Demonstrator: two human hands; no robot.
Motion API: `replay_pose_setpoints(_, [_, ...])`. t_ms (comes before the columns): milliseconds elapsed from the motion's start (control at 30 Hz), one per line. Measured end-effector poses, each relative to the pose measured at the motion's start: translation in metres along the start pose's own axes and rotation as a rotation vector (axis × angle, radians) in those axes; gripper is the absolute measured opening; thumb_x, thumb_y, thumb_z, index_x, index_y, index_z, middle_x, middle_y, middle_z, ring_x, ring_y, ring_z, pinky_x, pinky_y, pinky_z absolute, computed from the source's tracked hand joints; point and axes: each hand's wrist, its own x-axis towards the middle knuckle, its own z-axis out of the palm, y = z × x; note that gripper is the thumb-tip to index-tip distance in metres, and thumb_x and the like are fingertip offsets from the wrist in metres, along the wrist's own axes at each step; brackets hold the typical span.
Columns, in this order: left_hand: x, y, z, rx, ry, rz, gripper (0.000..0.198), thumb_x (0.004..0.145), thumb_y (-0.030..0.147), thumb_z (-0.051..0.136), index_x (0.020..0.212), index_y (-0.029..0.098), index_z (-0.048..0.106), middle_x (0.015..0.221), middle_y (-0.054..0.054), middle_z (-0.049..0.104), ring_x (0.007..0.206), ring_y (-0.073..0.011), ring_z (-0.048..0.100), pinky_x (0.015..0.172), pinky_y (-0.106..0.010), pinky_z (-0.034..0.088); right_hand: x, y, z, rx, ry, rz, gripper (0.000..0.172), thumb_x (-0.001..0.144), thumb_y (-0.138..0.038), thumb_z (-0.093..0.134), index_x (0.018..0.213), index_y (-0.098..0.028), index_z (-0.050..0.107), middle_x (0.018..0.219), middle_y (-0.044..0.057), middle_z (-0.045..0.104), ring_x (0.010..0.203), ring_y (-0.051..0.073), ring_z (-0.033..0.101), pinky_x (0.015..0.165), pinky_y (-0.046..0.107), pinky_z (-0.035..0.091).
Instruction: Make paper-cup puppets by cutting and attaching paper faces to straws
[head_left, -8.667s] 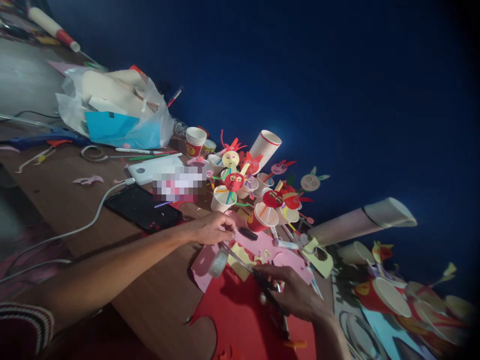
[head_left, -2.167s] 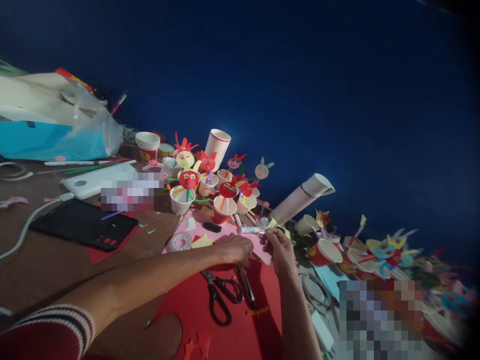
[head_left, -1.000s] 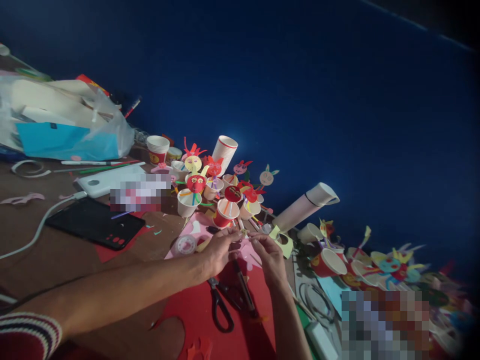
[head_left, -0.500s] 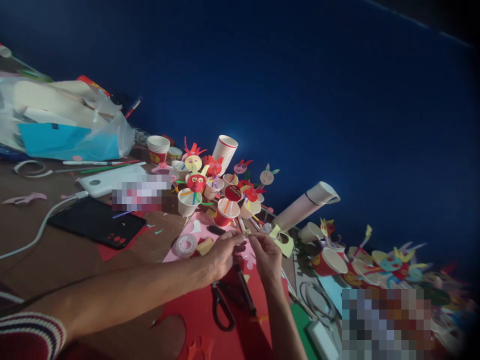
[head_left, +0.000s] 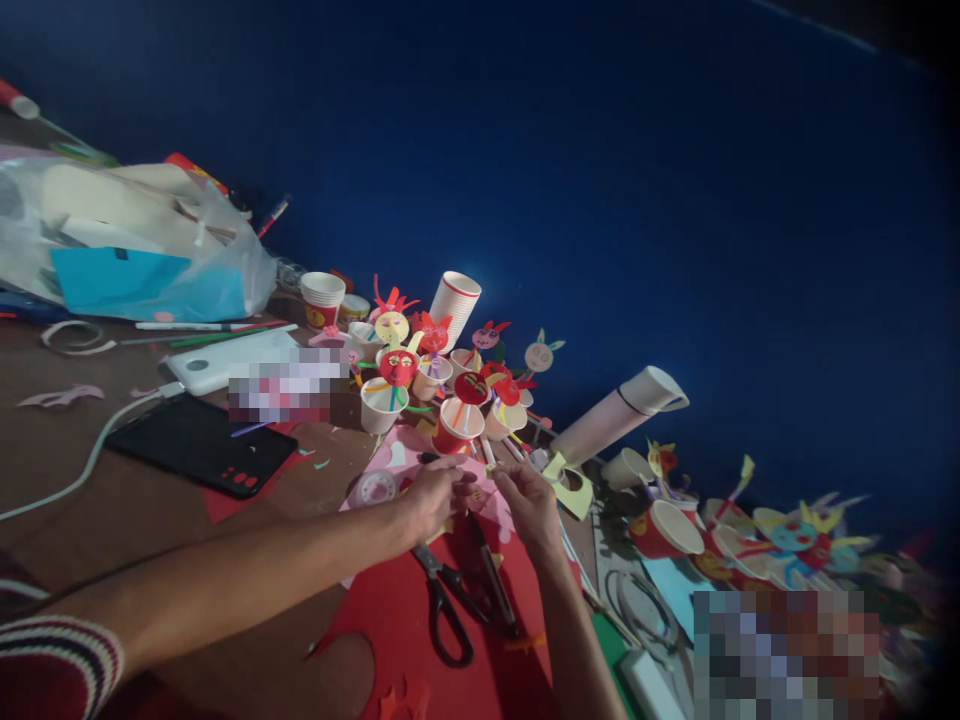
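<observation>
My left hand [head_left: 441, 500] is closed, its fingertips pressed together over the pink paper; what they hold, if anything, is too small to make out. Just to its right, my right hand [head_left: 531, 503] pinches a small pale-yellow piece [head_left: 490, 469] between thumb and finger. A narrow gap separates the two hands. Beneath them lie black-handled scissors [head_left: 448, 622] and a black marker [head_left: 493, 577] on red paper [head_left: 405, 600]. By my left wrist is a roll of tape [head_left: 376, 488] on the pink paper [head_left: 397, 452].
Paper cups with paper-face figures [head_left: 396, 368] stand beyond my hands. A tilted white cylinder [head_left: 619, 415] and a cut yellow paper [head_left: 574, 493] lie to the right. On the left are a black phone [head_left: 202, 445], a white power bank [head_left: 232, 360] and a plastic bag [head_left: 150, 240].
My hands have come apart from their meeting point, the left one drawing slightly left. The small piece now shows in my right fingers. More of the scissors is visible.
</observation>
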Motion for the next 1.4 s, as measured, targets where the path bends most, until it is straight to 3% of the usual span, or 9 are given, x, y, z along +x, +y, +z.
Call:
replay_pose_setpoints(167, [0.008, 0.001, 0.008, -0.063, -0.025, -0.015, 0.029, 0.081, 0.003, 0.042, 0.107, 0.016, 0.043, 0.064, -0.001, 0.057, 0.047, -0.01, 0.055, 0.046, -0.02, 0.038, 0.015, 0.0, 0.006, 0.012, -0.016, -0.017, 0.018, 0.071, -0.036, 0.064, 0.066, -0.019, 0.066, 0.061, -0.001, 0.062, 0.058, 0.014, 0.053, 0.057, 0.025, 0.04])
replay_pose_setpoints(400, [0.009, 0.004, 0.013, -0.096, -0.065, -0.034, 0.014, 0.083, 0.006, 0.041, 0.09, 0.017, 0.047, 0.063, 0.0, 0.057, 0.048, -0.0102, 0.055, 0.049, -0.022, 0.04, 0.027, 0.009, 0.013, 0.075, 0.019, -0.008, 0.016, 0.074, -0.034, 0.061, 0.07, -0.019, 0.065, 0.068, 0.0, 0.064, 0.064, 0.015, 0.057, 0.064, 0.027, 0.044])
replay_pose_setpoints(667, [0.015, 0.003, 0.011, -0.049, -0.048, -0.032, 0.014, 0.08, 0.008, 0.046, 0.09, 0.016, 0.05, 0.066, 0.0, 0.057, 0.05, -0.0118, 0.057, 0.046, -0.022, 0.041, 0.029, 0.009, 0.022, 0.068, -0.039, 0.011, 0.017, 0.075, -0.033, 0.06, 0.068, -0.018, 0.063, 0.064, -0.001, 0.062, 0.06, 0.014, 0.056, 0.059, 0.025, 0.044])
replay_pose_setpoints(1067, [0.026, 0.0, 0.005, -0.016, -0.049, -0.076, 0.007, 0.077, 0.02, 0.05, 0.081, 0.015, 0.054, 0.061, 0.0, 0.056, 0.047, -0.0118, 0.053, 0.043, -0.023, 0.041, 0.026, 0.008, 0.027, -0.023, 0.022, 0.011, 0.017, 0.075, -0.031, 0.056, 0.068, -0.017, 0.062, 0.063, 0.0, 0.062, 0.059, 0.015, 0.056, 0.057, 0.025, 0.042])
replay_pose_setpoints(1400, [0.029, 0.002, 0.005, -0.031, -0.022, -0.097, 0.017, 0.08, 0.031, 0.046, 0.078, 0.016, 0.053, 0.066, -0.001, 0.058, 0.049, -0.0129, 0.055, 0.041, -0.023, 0.041, 0.026, 0.007, 0.03, -0.069, 0.054, 0.018, 0.021, 0.075, -0.035, 0.054, 0.072, -0.016, 0.064, 0.064, 0.001, 0.064, 0.059, 0.016, 0.058, 0.056, 0.025, 0.044])
